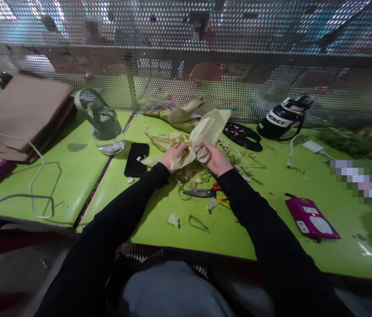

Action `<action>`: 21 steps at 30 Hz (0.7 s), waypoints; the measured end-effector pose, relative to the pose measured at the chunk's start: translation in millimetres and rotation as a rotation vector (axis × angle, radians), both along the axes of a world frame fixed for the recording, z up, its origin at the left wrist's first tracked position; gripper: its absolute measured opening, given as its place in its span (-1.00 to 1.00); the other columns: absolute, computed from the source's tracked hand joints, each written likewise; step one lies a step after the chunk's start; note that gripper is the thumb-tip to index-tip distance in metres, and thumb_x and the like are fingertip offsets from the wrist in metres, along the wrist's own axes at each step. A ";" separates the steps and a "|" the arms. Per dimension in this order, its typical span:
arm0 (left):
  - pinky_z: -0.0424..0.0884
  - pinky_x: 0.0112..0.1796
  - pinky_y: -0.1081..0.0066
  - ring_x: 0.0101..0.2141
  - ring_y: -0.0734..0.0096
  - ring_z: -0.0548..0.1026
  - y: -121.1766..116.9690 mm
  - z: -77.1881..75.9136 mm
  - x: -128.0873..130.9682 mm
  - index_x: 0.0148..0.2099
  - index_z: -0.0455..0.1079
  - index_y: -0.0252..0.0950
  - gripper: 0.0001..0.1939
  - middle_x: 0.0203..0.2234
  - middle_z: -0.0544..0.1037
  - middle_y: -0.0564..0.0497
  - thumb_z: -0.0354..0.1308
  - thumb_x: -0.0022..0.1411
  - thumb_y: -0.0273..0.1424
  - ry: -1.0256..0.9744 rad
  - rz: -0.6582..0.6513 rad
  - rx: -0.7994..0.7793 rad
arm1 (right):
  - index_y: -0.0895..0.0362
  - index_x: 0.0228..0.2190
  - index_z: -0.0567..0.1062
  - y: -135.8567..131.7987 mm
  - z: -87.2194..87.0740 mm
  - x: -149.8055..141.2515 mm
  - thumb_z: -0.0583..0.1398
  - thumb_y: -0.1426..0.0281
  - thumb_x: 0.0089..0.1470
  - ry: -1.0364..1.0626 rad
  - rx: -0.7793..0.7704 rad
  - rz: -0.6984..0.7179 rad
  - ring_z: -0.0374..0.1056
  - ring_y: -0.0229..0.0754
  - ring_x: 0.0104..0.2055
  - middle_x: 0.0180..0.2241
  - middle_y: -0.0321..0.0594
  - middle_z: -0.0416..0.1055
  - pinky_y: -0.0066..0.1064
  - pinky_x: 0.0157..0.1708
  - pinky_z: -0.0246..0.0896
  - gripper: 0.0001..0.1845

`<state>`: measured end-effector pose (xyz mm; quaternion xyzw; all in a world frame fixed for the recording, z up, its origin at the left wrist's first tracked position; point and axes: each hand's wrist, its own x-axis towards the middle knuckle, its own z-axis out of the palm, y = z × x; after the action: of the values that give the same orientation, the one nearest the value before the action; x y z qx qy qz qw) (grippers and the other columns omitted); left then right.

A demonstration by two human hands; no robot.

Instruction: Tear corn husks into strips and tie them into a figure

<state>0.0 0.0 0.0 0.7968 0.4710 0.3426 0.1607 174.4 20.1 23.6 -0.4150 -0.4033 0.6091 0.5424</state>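
Both my hands are at the middle of the green table, gripping pale dried corn husks. My left hand is closed round the lower husk strips, one of which sticks out to the left. My right hand pinches the base of a broad husk leaf that stands up and leans right. Behind them lies a bundle of husks against the mesh screen. Scissors with red and yellow handles rest just below my hands, among husk scraps and green string.
A black phone and a green-lidded water bottle are left of my hands. Brown paper bags stand farther left. To the right are a black flask, a purple power strip and cables. A perforated metal screen borders the back.
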 end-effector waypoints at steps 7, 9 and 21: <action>0.45 -0.04 0.20 -0.05 0.11 0.53 -9.3 7.7 2.6 0.20 0.22 -0.38 -0.51 -0.04 0.52 -0.26 0.10 0.30 -0.27 0.104 0.009 -0.034 | 0.17 -0.41 0.63 -9.2 -4.0 -5.3 0.53 0.36 -0.43 -0.172 0.086 -0.049 0.55 -0.09 -0.30 -0.41 -0.24 0.64 -0.23 -0.11 0.44 -0.58; 0.44 0.00 0.20 -0.01 0.09 0.52 -12.4 11.7 4.0 0.25 0.17 -0.40 -0.46 0.00 0.51 -0.28 0.11 0.30 -0.28 0.134 0.008 -0.053 | 0.17 -0.43 0.63 -8.3 -6.8 -7.0 0.53 0.34 -0.43 -0.200 0.094 -0.090 0.55 -0.06 -0.29 -0.43 -0.23 0.64 -0.21 -0.11 0.44 -0.60; 0.42 0.00 0.20 0.01 0.05 0.53 -27.4 30.0 14.1 0.31 0.17 -0.27 -0.47 0.06 0.49 -0.24 0.06 0.35 -0.30 0.272 0.098 -0.179 | 0.13 -0.37 0.61 -8.4 -8.9 -14.6 0.43 0.30 -0.26 -0.063 0.082 -0.148 0.56 -0.05 -0.18 -0.33 -0.26 0.65 -0.23 -0.13 0.49 -0.68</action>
<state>14.1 -27.4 30.0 0.7945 0.5552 0.1956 0.1490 159.8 11.7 14.7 -0.4399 -0.4131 0.5369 0.5895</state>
